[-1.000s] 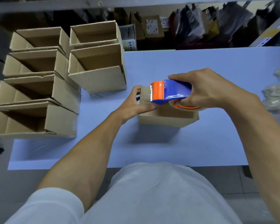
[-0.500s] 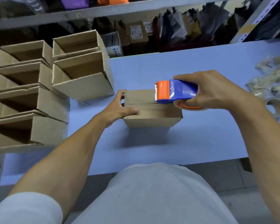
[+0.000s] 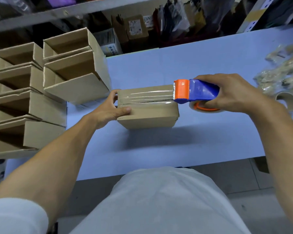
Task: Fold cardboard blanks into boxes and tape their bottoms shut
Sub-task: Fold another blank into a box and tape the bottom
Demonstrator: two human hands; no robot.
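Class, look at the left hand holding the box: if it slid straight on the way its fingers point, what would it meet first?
The left hand already grips the box, so that comes first; beyond it, probably the tape dispenser.

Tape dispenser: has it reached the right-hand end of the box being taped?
Yes: the tape dispenser sits at the right edge of the box, with clear tape stretched along the top.

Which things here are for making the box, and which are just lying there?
For the job:
- box, held by the left hand
- tape dispenser, in the right hand
- clear tape along the box seam

Just lying about:
- finished boxes stacked on the left
- empty tape core
- plastic packets
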